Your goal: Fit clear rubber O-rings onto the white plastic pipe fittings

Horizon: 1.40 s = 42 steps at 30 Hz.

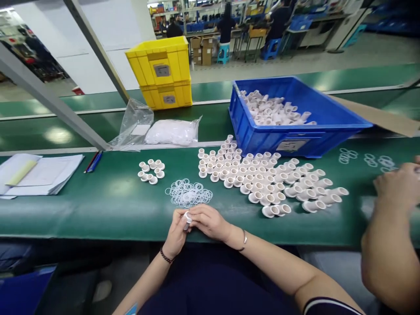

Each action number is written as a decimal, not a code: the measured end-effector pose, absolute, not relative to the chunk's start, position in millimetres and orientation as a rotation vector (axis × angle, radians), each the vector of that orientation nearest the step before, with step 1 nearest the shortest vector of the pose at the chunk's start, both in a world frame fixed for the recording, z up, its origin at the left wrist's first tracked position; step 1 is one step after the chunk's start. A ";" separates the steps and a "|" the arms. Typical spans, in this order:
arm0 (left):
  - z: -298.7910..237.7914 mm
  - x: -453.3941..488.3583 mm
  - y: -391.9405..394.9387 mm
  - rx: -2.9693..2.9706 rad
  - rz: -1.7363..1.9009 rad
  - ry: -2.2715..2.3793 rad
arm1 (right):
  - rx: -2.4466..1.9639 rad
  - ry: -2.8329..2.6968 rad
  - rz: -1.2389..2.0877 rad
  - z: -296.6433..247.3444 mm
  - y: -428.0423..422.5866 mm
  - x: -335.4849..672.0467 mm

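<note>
Close to the table's near edge, my left hand [176, 232] and my right hand [210, 222] meet around one small white flanged tube [187, 220]. The fingers of both are closed on it; whether a ring sits on it I cannot tell. Just beyond my hands lies a loose pile of thin translucent rings [189, 193]. To the left of that pile, several white flanged tubes [151, 171] stand in a small circle. On the right, many more white tubes [259, 177] stand in packed rows on the green table.
A blue bin [295, 135] with loose white tubes stands behind the rows. Stacked yellow crates [160, 72], a bag of white material [172, 132] and papers [42, 173] lie farther left. At far right, a co-worker's arm [390, 227] reaches near small ring groups [370, 160].
</note>
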<state>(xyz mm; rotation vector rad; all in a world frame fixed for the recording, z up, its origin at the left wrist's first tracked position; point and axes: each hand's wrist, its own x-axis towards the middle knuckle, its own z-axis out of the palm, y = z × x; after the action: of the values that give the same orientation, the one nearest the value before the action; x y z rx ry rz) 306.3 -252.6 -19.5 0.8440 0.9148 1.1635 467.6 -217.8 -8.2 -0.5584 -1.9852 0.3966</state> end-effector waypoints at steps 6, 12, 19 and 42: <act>-29.2 307.1 -258.4 1.022 1.173 0.898 | -0.730 -2.022 0.347 -8.6 -218.5 467.4; -28.8 307.7 -259.5 1.144 1.156 0.871 | -0.786 -2.032 0.249 -6.1 -218.5 469.2; -28.0 308.5 -261.3 1.265 1.157 0.946 | -0.794 -2.030 0.209 -8.2 -218.8 470.5; -25.9 307.9 -259.5 0.838 1.212 0.867 | -0.519 -2.112 0.223 -4.0 -217.8 469.2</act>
<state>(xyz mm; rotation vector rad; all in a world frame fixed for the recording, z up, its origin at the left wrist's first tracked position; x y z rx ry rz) 307.9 -259.5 -25.9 0.8382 0.8674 1.2116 469.2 -217.8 -4.0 -0.5190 -2.1118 0.2233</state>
